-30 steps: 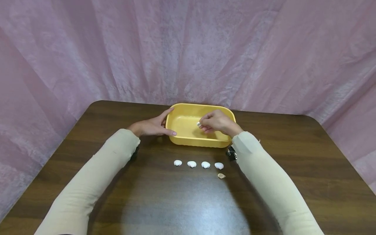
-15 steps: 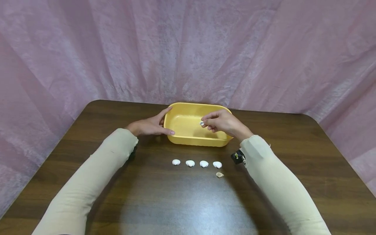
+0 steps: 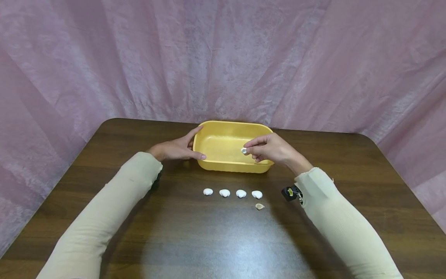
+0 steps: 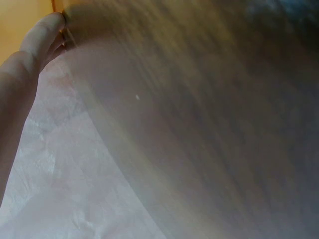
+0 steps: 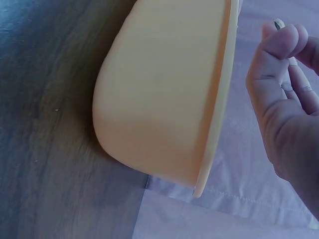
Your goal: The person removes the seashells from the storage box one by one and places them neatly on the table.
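Observation:
A yellow plastic basin (image 3: 230,167) stands near the table's far edge. My left hand (image 3: 175,150) grips its left end, thumb at the front rim and index finger reaching toward the back. Over the right part of the basin, my right hand (image 3: 271,148) pinches a small white seashell (image 3: 243,150) between thumb and fingertips. In the right wrist view only the edge of that seashell (image 5: 279,23) shows above the fingertips, and the basin's outer wall (image 5: 154,89) fills the middle. The left wrist view catches just part of my left hand (image 4: 37,45) at the basin's edge.
In front of the basin, several white scallop-like shells (image 3: 224,193) lie in a row on the dark wooden table (image 3: 174,240). A smaller beige shell (image 3: 259,206) lies just below the row's right end. Behind the table hangs a pink curtain (image 3: 223,62).
My right hand, still pinching the small seashell, has moved right and slightly toward me over the basin. The left hand keeps its grip on the basin's left end.

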Demonstrator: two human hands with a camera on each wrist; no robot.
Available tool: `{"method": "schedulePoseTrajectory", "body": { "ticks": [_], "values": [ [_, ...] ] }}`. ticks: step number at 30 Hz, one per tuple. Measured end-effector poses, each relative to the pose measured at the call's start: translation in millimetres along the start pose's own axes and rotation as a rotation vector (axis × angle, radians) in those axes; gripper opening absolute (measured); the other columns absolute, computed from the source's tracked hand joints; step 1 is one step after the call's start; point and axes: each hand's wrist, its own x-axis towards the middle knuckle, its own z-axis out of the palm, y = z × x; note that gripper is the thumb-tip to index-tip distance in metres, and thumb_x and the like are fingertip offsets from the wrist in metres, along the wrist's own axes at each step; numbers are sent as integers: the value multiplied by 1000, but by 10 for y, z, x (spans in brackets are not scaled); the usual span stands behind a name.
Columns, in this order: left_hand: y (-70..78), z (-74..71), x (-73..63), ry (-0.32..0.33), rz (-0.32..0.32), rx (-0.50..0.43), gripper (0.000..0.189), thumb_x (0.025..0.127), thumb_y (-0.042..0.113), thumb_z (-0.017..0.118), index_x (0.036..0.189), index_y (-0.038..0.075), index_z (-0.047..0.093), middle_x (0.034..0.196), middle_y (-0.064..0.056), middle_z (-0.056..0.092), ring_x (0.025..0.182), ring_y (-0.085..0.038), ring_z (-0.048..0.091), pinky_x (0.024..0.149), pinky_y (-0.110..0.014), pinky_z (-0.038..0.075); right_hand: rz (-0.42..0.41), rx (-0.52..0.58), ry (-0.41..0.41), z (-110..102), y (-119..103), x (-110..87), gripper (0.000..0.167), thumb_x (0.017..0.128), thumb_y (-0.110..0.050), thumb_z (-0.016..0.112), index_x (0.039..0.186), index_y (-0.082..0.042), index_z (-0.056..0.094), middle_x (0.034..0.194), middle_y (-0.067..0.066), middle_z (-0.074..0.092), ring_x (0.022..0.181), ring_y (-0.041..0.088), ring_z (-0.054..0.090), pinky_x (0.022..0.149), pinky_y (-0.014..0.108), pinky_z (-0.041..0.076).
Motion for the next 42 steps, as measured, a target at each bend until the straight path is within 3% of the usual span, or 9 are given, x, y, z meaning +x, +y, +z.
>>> {"method": "schedulePoseTrajectory", "body": {
  "ticks": [5,12,19,27,42],
  "values": [
    [-2,5,-7,3,-6,-7,114,90,21,76,159,33,-14,135,-19,54,114,-21,56,88,-30,45,-27,-3,1,-2,30,-78,25,95,-4,65,115,12,66,83,2,68,70,12,61,68,27,56],
    [0,6,-25,-14,2,-14,114,91,20,74,158,32,-16,140,-23,50,118,-22,54,94,-33,44,-32,-23,5,21,54,-210,27,95,-4,66,116,13,66,84,8,70,68,12,64,72,32,57],
    [9,-2,-35,-7,3,2,113,91,21,74,159,30,-16,138,-22,52,116,-21,54,91,-31,44,-54,-16,17,57,113,-331,28,95,-5,67,116,14,66,81,5,70,70,12,62,70,30,57],
    [4,-21,-43,-8,3,7,113,91,22,74,158,31,-17,149,-22,41,130,-26,47,98,-32,42,-44,25,0,142,217,-456,27,95,-1,65,116,16,65,88,13,71,68,12,62,68,29,57],
    [-2,-25,-24,-3,-3,11,114,91,23,75,159,31,-15,142,-20,50,121,-22,53,90,-28,44,-17,135,-38,330,397,-609,26,94,4,63,114,20,62,90,11,72,66,9,61,66,27,56]
  ]
}}
